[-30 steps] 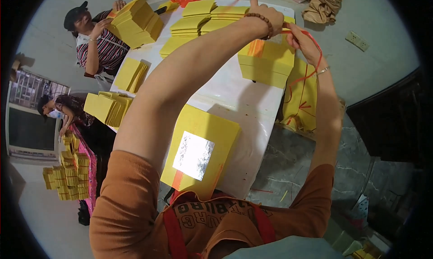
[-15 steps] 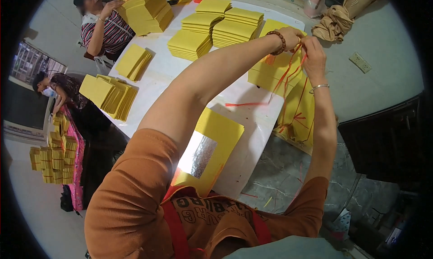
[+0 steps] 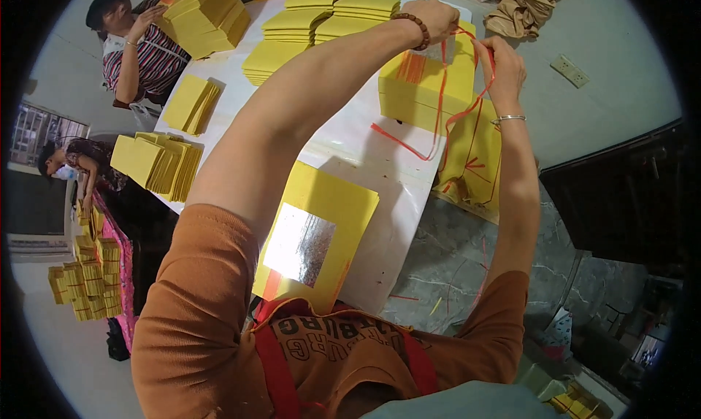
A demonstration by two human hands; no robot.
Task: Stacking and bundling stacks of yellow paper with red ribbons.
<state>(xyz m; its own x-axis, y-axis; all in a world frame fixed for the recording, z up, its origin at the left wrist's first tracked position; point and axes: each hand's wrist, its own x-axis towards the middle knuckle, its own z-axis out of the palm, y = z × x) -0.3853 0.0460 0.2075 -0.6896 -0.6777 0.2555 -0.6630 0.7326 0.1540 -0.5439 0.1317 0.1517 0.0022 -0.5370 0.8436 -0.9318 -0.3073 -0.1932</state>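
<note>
Beyond the table's far right part, my left hand (image 3: 436, 19), with a beaded bracelet at the wrist, is closed on a red string (image 3: 442, 83). My right hand (image 3: 505, 72), a silver bangle on its wrist, pinches the same string. Loops of it hang between the hands, and a loose tail trails over the white tabletop. Just under my hands sits a thick block of yellow paper (image 3: 416, 109) with an orange-red patch on top. In front of me lies a yellow paper stack (image 3: 358, 204) with a shiny silver square on its upper face.
Folded yellow paper stacks (image 3: 296, 26) stand on the white table (image 3: 339, 138), with more bundles (image 3: 164, 163) at its left. A yellow tied bundle (image 3: 464, 145) rests beyond the right edge. Two people work at left, one holding a large paper stack (image 3: 204, 21). A dark cabinet (image 3: 621, 207) stands right.
My hands have moved apart, stretching the red string between them. The loose tail has shifted on the table. My view has swung, so the scene sits further left and up.
</note>
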